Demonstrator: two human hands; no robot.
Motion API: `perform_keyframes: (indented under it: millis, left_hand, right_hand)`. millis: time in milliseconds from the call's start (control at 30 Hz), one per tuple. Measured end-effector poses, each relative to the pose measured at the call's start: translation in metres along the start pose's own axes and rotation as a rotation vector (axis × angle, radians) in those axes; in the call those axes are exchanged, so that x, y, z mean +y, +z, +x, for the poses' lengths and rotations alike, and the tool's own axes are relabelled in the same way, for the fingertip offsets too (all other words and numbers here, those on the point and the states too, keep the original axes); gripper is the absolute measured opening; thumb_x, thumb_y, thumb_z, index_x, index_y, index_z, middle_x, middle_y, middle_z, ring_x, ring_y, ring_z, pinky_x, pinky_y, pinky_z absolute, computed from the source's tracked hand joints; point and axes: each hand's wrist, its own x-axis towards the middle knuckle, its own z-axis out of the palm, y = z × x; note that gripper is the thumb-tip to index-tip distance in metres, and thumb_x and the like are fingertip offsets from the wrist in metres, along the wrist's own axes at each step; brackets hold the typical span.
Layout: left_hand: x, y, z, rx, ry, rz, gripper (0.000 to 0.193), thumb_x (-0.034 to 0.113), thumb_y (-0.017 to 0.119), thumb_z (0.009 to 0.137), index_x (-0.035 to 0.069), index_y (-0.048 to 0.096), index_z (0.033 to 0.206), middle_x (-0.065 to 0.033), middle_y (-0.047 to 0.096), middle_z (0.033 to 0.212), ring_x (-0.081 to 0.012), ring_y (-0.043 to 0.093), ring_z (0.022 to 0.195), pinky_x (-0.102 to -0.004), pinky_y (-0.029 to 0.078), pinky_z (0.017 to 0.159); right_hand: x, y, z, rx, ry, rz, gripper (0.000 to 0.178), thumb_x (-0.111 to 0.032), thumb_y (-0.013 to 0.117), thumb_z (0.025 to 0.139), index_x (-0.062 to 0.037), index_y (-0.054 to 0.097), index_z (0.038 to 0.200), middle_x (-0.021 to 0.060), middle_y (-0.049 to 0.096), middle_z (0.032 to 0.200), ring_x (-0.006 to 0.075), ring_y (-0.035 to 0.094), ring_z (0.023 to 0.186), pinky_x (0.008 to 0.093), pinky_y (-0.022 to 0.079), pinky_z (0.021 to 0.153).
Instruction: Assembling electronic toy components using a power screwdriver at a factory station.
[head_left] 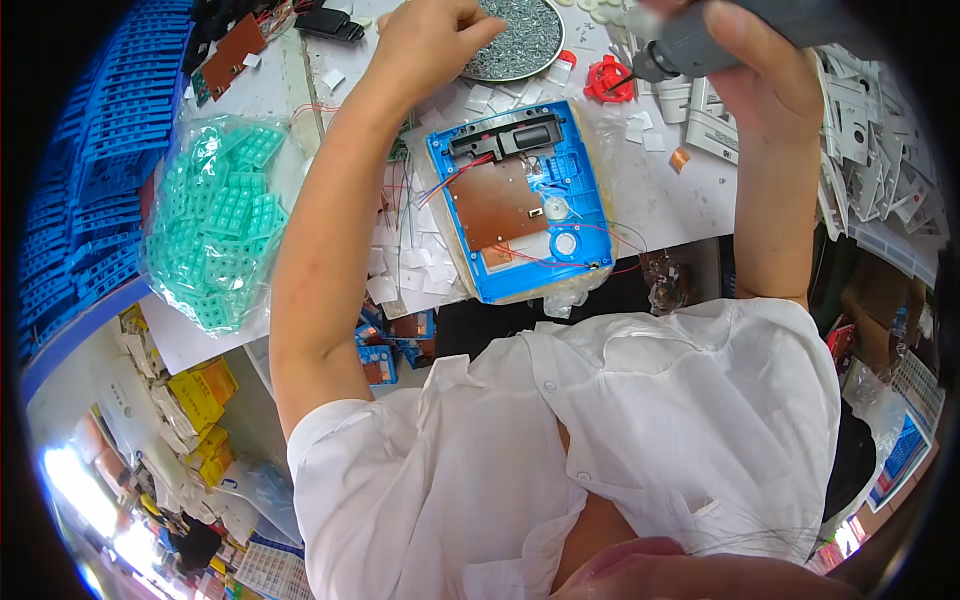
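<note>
A blue plastic housing (590,180) lies open-side up on the table in front of me. Inside it are a brown circuit board (495,205), a black speaker-like module (520,138) and thin red and blue wires. My left hand (435,35) is at the left rim of a round dish of small screws (515,45), its fingers pinched together; what they hold, if anything, is too small to make out. Up at the right, my right hand (770,85) grips a grey electric screwdriver (700,45). The tool's bit points left, near a red plastic ring (608,80).
A clear bag of green keypads (225,215) lies on the left, beside stacked blue plastic parts (85,190). White plastic parts (870,140) pile up at the right. Small white paper squares (410,265) are scattered around the housing. A black part (330,24) lies at the back left.
</note>
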Motion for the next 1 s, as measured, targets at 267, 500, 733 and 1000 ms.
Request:
perform_keyframes:
  millis: [267,500,733,1000]
  left_hand:
    - [0.043,0.025,-0.12,0.194,0.56,0.283,0.013,0.016,0.076,0.087,0.013,0.073,0.099,-0.0011,0.071,0.099,-0.0197,0.061,0.091,-0.0414,0.034,0.09]
    - [0.037,0.05,-0.14,0.335,0.535,0.045,0.012,0.013,0.079,0.081,0.015,0.074,0.093,0.0036,0.07,0.09,-0.0165,0.06,0.082,-0.0396,0.031,0.084]
    - [0.034,0.051,-0.138,0.387,0.558,0.027,0.015,0.012,0.082,0.077,0.015,0.073,0.09,0.0039,0.07,0.087,-0.0156,0.06,0.077,-0.038,0.031,0.083]
    - [0.034,0.046,-0.132,0.477,0.538,0.284,0.02,0.018,0.083,0.076,0.016,0.072,0.092,0.0056,0.069,0.094,-0.0157,0.06,0.088,-0.0454,0.031,0.089]
  right_hand:
    - [0.017,0.022,-0.031,-0.086,-0.03,0.362,0.051,-0.019,0.077,0.088,0.0017,0.05,0.126,0.0096,0.056,0.063,0.0204,0.056,0.055,0.0354,0.046,0.055]
    - [-0.007,0.066,-0.048,-0.028,-0.003,0.402,0.045,-0.017,0.076,0.09,-0.0005,0.05,0.122,0.0052,0.049,0.063,0.0146,0.047,0.055,0.0322,0.041,0.057]
    - [0.001,0.066,-0.057,0.042,0.034,0.51,0.042,-0.014,0.075,0.09,0.0004,0.049,0.121,0.0064,0.051,0.065,0.0157,0.049,0.06,0.0327,0.043,0.062]
    - [0.031,0.05,-0.035,-0.032,-0.155,0.279,0.034,-0.004,0.069,0.09,0.0005,0.05,0.118,0.0081,0.053,0.065,0.0154,0.05,0.053,0.0318,0.044,0.054]
